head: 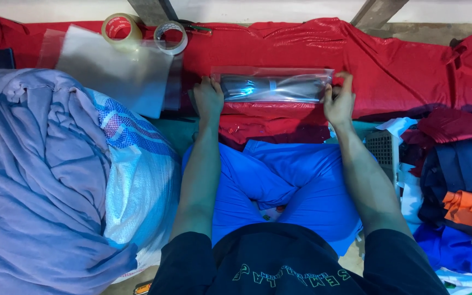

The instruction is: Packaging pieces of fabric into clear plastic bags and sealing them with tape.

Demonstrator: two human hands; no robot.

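A rolled dark garment in a clear plastic bag [271,87] lies across the red cloth [400,65] in front of me. My left hand [208,101] grips the bag's left end. At the bag's right end, my right hand [338,104] pinches the plastic. Both hands press the package against the red cloth. A blue garment [279,175] lies on my lap below the hands.
Two rolls of tape [121,28] [171,37] and a stack of clear plastic bags [110,68] sit at the back left. A big white sack [137,186] under lilac cloth [28,175] fills the left. Piled dark, orange and blue clothes [460,186] are at the right.
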